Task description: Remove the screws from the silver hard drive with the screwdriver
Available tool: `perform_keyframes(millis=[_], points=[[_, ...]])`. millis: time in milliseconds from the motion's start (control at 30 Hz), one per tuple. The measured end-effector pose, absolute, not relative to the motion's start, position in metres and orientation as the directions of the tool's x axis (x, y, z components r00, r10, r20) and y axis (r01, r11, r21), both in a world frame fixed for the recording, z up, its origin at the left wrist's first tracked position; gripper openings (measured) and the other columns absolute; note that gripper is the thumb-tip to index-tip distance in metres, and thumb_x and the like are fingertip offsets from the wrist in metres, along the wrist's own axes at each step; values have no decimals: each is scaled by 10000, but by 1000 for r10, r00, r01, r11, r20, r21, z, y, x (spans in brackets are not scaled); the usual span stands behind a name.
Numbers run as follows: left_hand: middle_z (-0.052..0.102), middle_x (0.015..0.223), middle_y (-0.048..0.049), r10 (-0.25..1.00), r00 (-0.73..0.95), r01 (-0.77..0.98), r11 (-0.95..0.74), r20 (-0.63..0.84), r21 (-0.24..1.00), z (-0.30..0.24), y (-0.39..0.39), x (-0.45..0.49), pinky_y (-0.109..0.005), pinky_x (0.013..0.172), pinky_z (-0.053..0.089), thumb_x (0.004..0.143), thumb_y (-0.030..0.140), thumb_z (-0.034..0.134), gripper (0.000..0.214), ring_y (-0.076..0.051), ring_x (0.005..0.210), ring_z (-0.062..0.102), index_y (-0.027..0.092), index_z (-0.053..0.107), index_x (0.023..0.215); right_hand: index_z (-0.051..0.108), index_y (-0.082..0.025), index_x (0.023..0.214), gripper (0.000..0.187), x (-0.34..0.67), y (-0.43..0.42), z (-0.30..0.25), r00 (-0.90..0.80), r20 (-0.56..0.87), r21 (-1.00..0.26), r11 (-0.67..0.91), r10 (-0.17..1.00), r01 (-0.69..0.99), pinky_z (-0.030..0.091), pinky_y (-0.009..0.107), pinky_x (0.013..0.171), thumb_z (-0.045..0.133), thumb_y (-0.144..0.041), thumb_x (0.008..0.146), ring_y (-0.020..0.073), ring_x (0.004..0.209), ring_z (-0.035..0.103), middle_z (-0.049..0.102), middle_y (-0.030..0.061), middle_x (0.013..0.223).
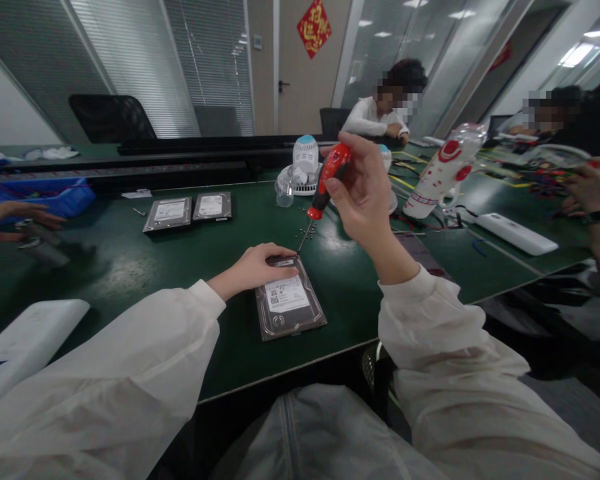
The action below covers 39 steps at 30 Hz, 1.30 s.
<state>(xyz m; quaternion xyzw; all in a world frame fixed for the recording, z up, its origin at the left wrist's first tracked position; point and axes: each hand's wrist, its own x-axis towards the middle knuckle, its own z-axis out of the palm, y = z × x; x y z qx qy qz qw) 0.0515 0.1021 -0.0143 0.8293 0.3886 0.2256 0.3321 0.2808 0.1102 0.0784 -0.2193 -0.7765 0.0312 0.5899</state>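
Observation:
A hard drive (293, 307) with a white label lies on the green table in front of me. My left hand (260, 270) holds its far left part, the thumb across the label and the fingers along the far edge. In my right hand (363, 187) is a red and black screwdriver (330, 175), gripped by its handle and tilted. Its thin shaft runs down to the drive's far edge, by my left fingertips; the exact contact of the tip is too small to make out. Several small screws (307, 232) lie loose just beyond the drive.
Two more hard drives (170, 213) lie at the back left, near a blue bin (45, 199). Behind the screws stand a clear cup (284, 193) and a small white fan (306, 157). A patterned bottle (443, 170) and a white power bank (517, 233) are at right. Other people's hands show at both sides.

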Motion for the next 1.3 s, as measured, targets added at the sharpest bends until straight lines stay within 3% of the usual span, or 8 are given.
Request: perform_keyframes(millis=[200, 400, 567, 767, 933, 1033, 1133, 1300], points=[[675, 1168, -48, 797, 591, 497, -478, 121, 724, -15, 102, 52, -417, 980, 488, 775, 626, 698, 567, -262, 1081, 640, 299, 694, 1239, 424, -383, 1352, 492, 279, 108, 84, -243, 896, -279, 898, 371, 339, 589, 444, 937, 580, -516, 904, 238, 1132, 646, 585, 54, 1307], [672, 1180, -56, 802, 586, 502, -468, 111, 727, -14, 102, 52, -432, 984, 488, 775, 639, 692, 584, -268, 1083, 638, 295, 691, 1247, 590, -293, 1165, 474, 273, 109, 110, -327, 845, -175, 797, 423, 578, 528, 500, 1038, 650, -611, 818, 269, 1123, 615, 646, 72, 1188], [667, 1183, -56, 804, 586, 504, -458, 100, 732, -13, 101, 51, -435, 977, 495, 775, 641, 687, 595, -267, 1073, 644, 298, 681, 1261, 555, -328, 1305, 505, 264, 122, 111, -336, 830, -260, 842, 445, 473, 534, 429, 1043, 386, -642, 946, 227, 1179, 625, 642, 54, 1303], [661, 1200, -63, 808, 582, 508, -448, 90, 736, -12, 101, 52, -434, 978, 497, 771, 636, 693, 599, -273, 1088, 641, 288, 682, 1258, 663, -313, 1115, 500, 259, 120, 111, -264, 861, -238, 803, 434, 546, 537, 484, 1033, 475, -708, 873, 253, 1069, 644, 691, 52, 1110], [663, 1201, -57, 809, 581, 507, -446, 90, 737, -11, 100, 52, -421, 969, 502, 773, 628, 695, 585, -265, 1080, 644, 293, 686, 1252, 578, -383, 1302, 549, 263, 113, 114, -320, 847, -236, 840, 424, 488, 524, 475, 1048, 342, -700, 921, 246, 1122, 621, 678, 34, 1206], [670, 1192, -55, 809, 580, 510, -453, 96, 732, -10, 99, 52, -421, 978, 492, 771, 623, 700, 573, -266, 1088, 639, 293, 695, 1239, 606, -347, 1267, 540, 266, 112, 112, -298, 850, -220, 807, 434, 548, 526, 501, 1028, 407, -693, 903, 260, 1054, 626, 685, 60, 1132], [673, 1186, -59, 812, 575, 516, -451, 96, 728, -10, 99, 53, -431, 980, 490, 768, 623, 700, 575, -272, 1088, 638, 285, 699, 1233, 609, -353, 1258, 509, 266, 111, 111, -325, 840, -161, 772, 435, 615, 483, 529, 1077, 374, -661, 928, 274, 1116, 595, 668, 64, 1144], [667, 1199, -63, 813, 576, 521, -442, 81, 730, -11, 100, 53, -436, 968, 499, 770, 623, 694, 589, -273, 1082, 642, 286, 686, 1253, 380, -435, 1449, 545, 265, 112, 108, -392, 803, -193, 819, 448, 541, 435, 495, 1159, 332, -641, 946, 249, 1284, 542, 570, 8, 1405]])
